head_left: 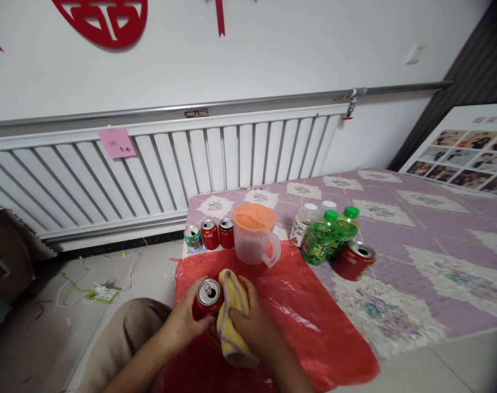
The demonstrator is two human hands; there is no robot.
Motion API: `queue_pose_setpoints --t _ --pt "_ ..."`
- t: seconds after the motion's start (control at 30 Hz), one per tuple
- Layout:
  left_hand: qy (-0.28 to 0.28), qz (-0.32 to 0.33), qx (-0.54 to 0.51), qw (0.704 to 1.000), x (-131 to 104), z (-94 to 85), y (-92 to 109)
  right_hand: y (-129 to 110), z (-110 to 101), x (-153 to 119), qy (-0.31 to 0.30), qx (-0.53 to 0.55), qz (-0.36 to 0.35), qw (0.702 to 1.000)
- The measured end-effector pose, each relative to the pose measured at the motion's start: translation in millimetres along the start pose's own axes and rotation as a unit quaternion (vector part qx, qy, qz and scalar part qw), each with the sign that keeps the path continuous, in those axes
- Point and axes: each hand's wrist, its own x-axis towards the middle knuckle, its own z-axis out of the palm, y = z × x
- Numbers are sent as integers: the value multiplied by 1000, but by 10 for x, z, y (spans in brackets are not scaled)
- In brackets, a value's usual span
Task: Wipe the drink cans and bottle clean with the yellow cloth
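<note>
Radiator [250,146] beyond lilac tablecloth [385,232], red sheet [309,311].

cloth [231,297]: yellow, purple-ish edging
held can [207,308]: red, silver top
plastic sheet [309,311]: straight-up red
tablecloth [390,240]: lilac w/ whitish floral diamonds
jug lid [253,218]: loud orange

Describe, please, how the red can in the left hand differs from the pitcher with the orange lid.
The red can has a silver top with its mouth open, while the pitcher is translucent, with an orange lid on it. The red can is held in the left hand; the pitcher stands beyond both hands, untouched. The red can has no handle, whereas the pitcher has one. Both have a rounded body.
</note>
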Motion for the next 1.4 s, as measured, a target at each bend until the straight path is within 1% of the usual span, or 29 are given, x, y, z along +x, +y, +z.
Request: queue_pose_setpoints --t 0.1,0.2,0.3,0.33,0.4,0.47,0.57,0.63,0.7,0.83,0.97,1.07,1.17,1.23,1.33,1.4 --pt "-8 -7 12 1000 -6 -21 7 -65 -116 6 29 89 34 995" --pt "-14 -8 19 1000 -4 -36 32 -96 -175 -12 20 221 58 973" --pt "-15 -14 13 1000 3 -38 50 -87 -145 -26 -2 333 102 937" --pt "-15 -15 10 1000 5 -37 52 -76 -125 -24 -3 352 112 929" --pt "-15 -12 5 1000 8 -34 51 -43 -89 -10 -1 361 120 925" --pt "-13 -8 4 1000 10 -31 45 -10 -69 7 11 347 118 930" --pt "-5 -9 4 1000 10 -27 42 9 -67 13 33 295 100 950" --pt "-3 -9 3 1000 9 -26 49 -4 -74 2 27 255 86 963" --pt "-4 -6 0 1000 7 -28 62 -21 -80 -10 17 207 75 975" --pt "-5 -10 -5 1000 5 -33 89 -11 -97 -10 28 86 49 995" --pt "-7 -9 -8 1000 9 -33 90 4 -123 -5 13 49 23 998" --pt "-3 -8 -6 1000 10 -32 83 -37 -117 -32 8 33 14 999" --pt "-5 -11 -3 1000 7 -31 81 -85 -42 -76 -31 19 8 999" --pt "-7 -11 0 1000 4 -31 79 -86 35 -93 -45 8 5 999" --pt "-7 1 -2 1000 1 -31 70 -41 112 -79 -23 -36 -9 999" --pt "-9 1 -6 1000 -1 -31 62 -15 103 -57 -3 -52 -18 999"
